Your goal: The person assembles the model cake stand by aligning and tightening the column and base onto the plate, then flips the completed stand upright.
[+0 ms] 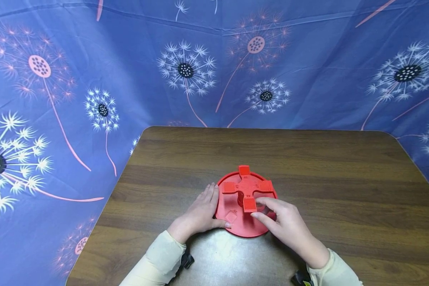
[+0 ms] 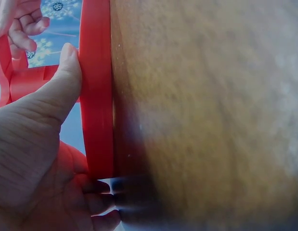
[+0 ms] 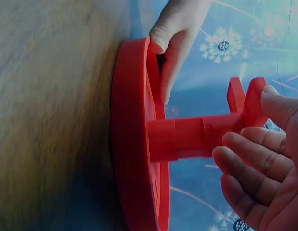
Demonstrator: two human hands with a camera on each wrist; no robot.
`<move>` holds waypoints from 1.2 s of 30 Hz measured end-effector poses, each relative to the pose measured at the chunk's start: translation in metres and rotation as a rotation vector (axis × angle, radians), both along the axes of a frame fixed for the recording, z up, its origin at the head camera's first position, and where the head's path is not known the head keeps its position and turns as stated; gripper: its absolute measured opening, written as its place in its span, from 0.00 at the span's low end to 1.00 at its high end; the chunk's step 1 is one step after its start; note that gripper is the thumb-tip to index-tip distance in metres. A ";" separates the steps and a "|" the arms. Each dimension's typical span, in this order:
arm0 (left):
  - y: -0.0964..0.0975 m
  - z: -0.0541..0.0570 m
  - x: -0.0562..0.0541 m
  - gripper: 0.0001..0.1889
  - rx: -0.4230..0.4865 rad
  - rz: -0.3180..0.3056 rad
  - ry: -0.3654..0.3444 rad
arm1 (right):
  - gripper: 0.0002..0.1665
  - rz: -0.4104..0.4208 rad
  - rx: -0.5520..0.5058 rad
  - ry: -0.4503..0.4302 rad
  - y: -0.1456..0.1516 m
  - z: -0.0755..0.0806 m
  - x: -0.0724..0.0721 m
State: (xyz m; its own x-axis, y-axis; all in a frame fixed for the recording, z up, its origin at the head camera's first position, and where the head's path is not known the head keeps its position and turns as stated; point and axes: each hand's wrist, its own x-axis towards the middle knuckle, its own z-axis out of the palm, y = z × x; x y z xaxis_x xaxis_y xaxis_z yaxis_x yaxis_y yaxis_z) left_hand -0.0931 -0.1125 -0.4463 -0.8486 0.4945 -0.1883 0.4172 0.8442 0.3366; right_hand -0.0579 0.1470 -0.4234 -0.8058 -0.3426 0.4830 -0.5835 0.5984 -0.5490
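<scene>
A round red base with a raised rim lies flat on the table. From its middle rises a red post, topped by a red four-armed cross with small markings and a square pad on each arm. My left hand rests along the left side of the base, fingers straight beside the rim and thumb over its near edge. With thumb and index finger, my right hand pinches the near right side of the cross, at the arm facing me. Its other fingers are bent below the cross, beside the post.
The brown wooden table reaches back to a blue cloth printed with dandelions. A faint diamond-shaped mark shows on the base near the left thumb. A dark wrist camera sits by the left sleeve.
</scene>
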 end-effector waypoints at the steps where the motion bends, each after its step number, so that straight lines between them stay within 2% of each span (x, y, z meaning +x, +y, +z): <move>1: 0.000 0.000 0.000 0.61 -0.002 0.002 -0.004 | 0.22 0.002 -0.002 0.005 -0.002 0.000 0.000; 13: -0.001 0.001 0.001 0.61 0.015 0.014 -0.003 | 0.20 -0.019 0.000 0.105 -0.015 -0.003 0.000; 19: 0.000 0.001 0.001 0.61 0.006 0.007 0.005 | 0.22 -0.018 0.024 0.101 -0.013 -0.001 0.000; 24: 0.000 0.000 0.001 0.61 -0.001 0.004 0.003 | 0.25 -0.039 0.044 0.093 -0.005 0.008 0.002; 29: 0.000 0.000 0.000 0.61 0.008 0.006 -0.005 | 0.20 -0.081 -0.028 0.113 0.005 0.017 0.001; 36: 0.000 0.001 0.001 0.61 0.009 0.007 -0.010 | 0.22 -0.185 -0.109 0.136 0.019 0.022 -0.003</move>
